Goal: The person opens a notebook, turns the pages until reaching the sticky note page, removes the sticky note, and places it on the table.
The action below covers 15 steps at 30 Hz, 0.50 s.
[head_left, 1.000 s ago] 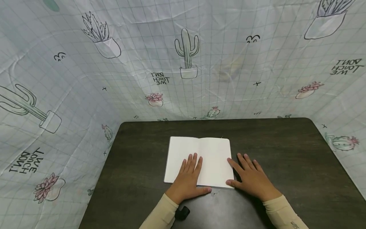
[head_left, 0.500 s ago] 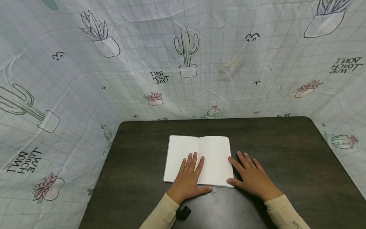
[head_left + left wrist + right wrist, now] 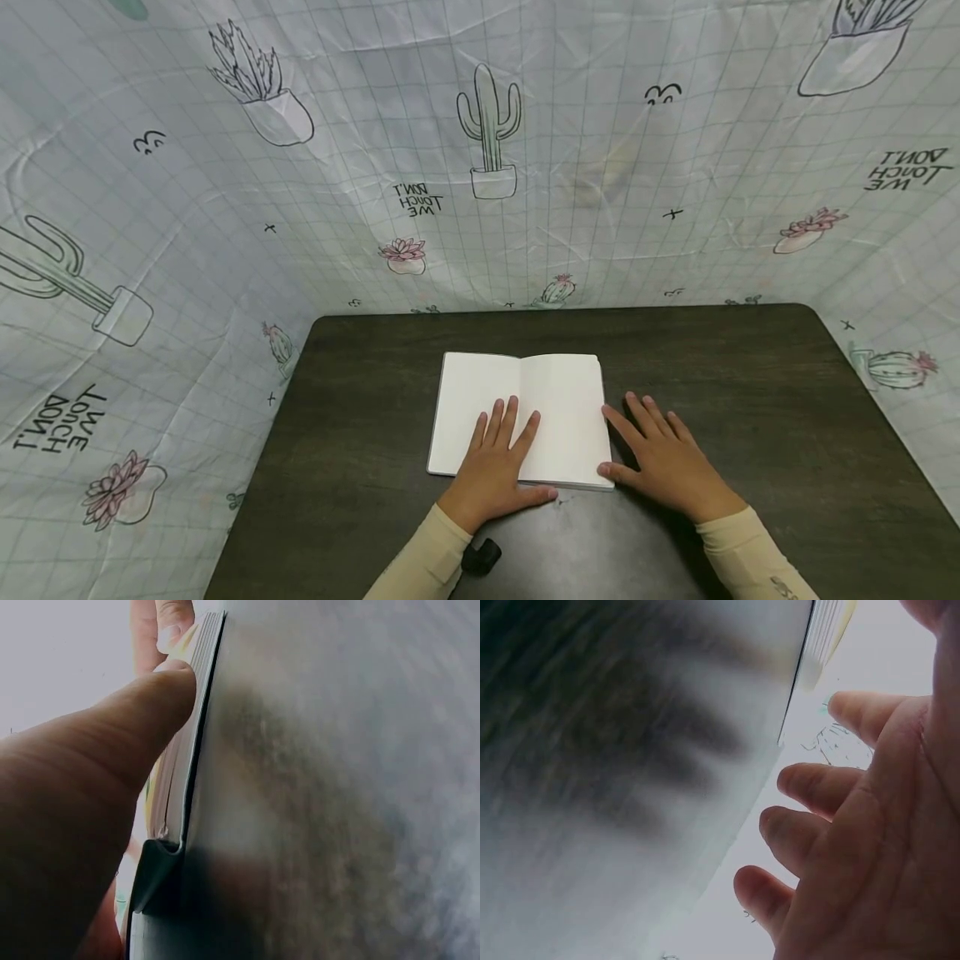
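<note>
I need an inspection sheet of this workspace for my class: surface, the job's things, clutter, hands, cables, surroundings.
Surface: dark table, with a paler sheen between the forearms.
The job's things: open notebook, visible pages blank.
Clutter: nothing seen.
Hands: left hand over the notebook, fingers spread, black device at its wrist; right hand at the notebook's right edge, contact unclear.
Cables: nothing seen.
Surroundings: grid-patterned cloth with cactus prints behind the table and at both sides.
</note>
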{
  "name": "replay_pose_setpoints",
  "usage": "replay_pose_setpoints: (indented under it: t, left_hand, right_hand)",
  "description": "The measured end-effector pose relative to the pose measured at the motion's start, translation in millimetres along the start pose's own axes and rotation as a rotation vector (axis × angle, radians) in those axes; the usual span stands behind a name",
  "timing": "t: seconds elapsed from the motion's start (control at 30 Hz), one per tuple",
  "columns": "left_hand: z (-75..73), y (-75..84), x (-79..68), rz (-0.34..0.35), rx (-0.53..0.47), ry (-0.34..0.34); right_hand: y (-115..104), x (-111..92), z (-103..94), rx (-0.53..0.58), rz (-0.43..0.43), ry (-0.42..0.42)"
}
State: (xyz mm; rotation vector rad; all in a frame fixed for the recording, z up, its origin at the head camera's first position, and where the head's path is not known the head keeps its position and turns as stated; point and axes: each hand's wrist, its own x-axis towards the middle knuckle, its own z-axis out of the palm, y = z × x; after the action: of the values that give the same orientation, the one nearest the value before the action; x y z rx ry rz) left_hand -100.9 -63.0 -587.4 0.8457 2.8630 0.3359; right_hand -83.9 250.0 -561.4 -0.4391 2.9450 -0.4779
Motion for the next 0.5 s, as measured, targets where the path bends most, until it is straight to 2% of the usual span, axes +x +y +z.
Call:
replay_pose_setpoints:
  t: [0.5]
  left_hand:
    - [1.2, 0.0, -0.3, 0.005, 0.024, 0.034]
  right_hand:
    - [-2.3, -3.4, -7.5, 0.002, 0.022, 0.017]
